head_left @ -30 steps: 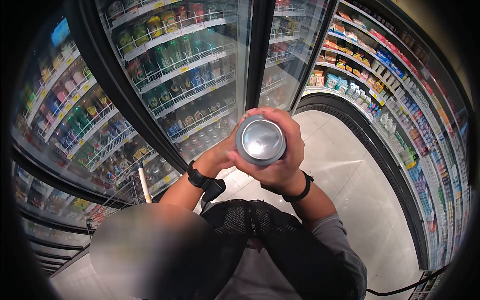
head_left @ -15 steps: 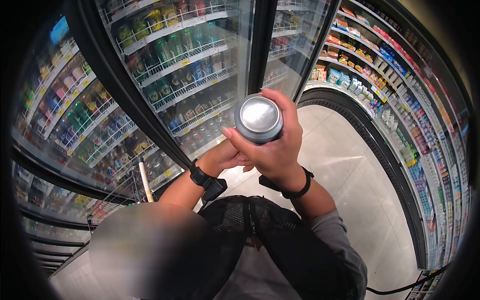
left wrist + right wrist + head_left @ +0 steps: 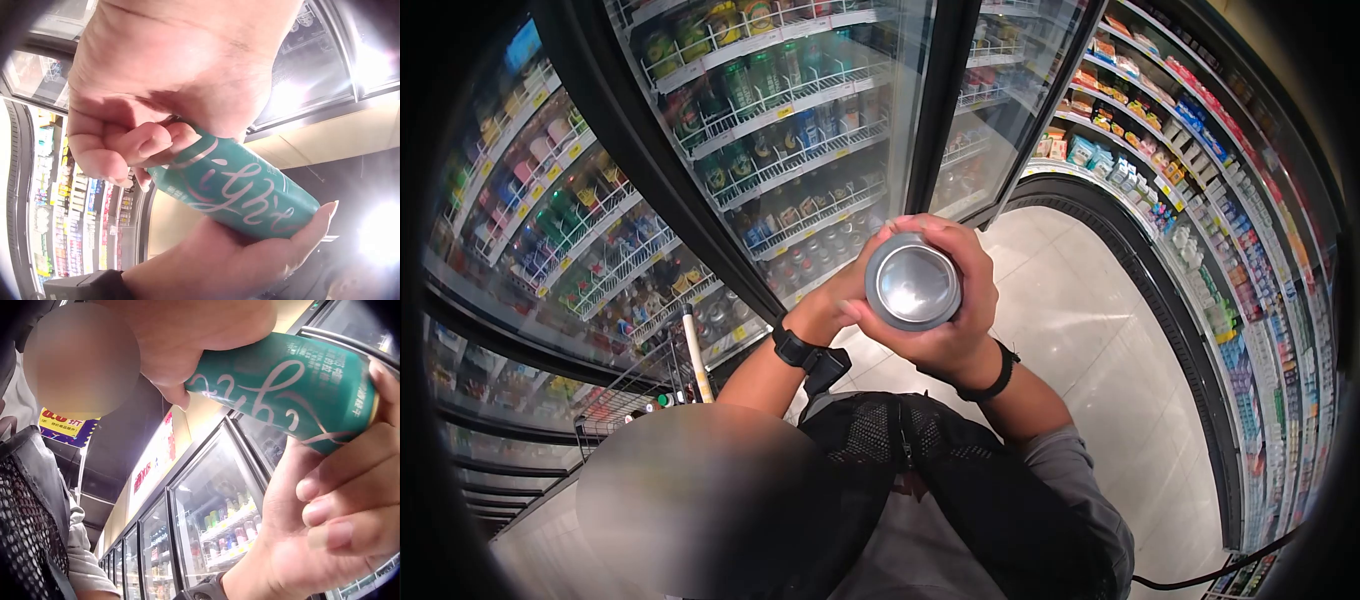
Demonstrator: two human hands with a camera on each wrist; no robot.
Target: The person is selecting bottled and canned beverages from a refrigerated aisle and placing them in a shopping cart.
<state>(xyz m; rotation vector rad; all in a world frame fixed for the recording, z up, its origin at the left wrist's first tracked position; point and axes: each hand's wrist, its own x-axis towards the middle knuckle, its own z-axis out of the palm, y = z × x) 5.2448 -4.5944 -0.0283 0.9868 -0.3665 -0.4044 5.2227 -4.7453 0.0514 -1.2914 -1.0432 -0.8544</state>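
Note:
In the head view, the silver end of a drink can (image 3: pixel 915 287) faces up, held in front of the chest. My right hand (image 3: pixel 955 345) grips it, fingers curled round the far side and thumb along the near side. The left hand (image 3: pixel 830 305) is at the can's left, partly hidden behind it. Both wrist views show the teal side of the can (image 3: pixel 250 187) with pale script lettering. Curled fingers of my left hand (image 3: pixel 350 500) hold the can's other end in the right wrist view.
Glass-doored coolers (image 3: pixel 800 130) with rows of drinks stand ahead and left. An open shelf of packaged goods (image 3: pixel 1160 150) curves along the right. A wire basket (image 3: pixel 625 405) and a pale pole (image 3: pixel 697 355) are at the lower left. Tiled floor (image 3: pixel 1100 350) lies between.
Half a second ago the can was higher in view, with the left hand lower and partly visible below it. Now the can is lower and the left hand has come up against it.

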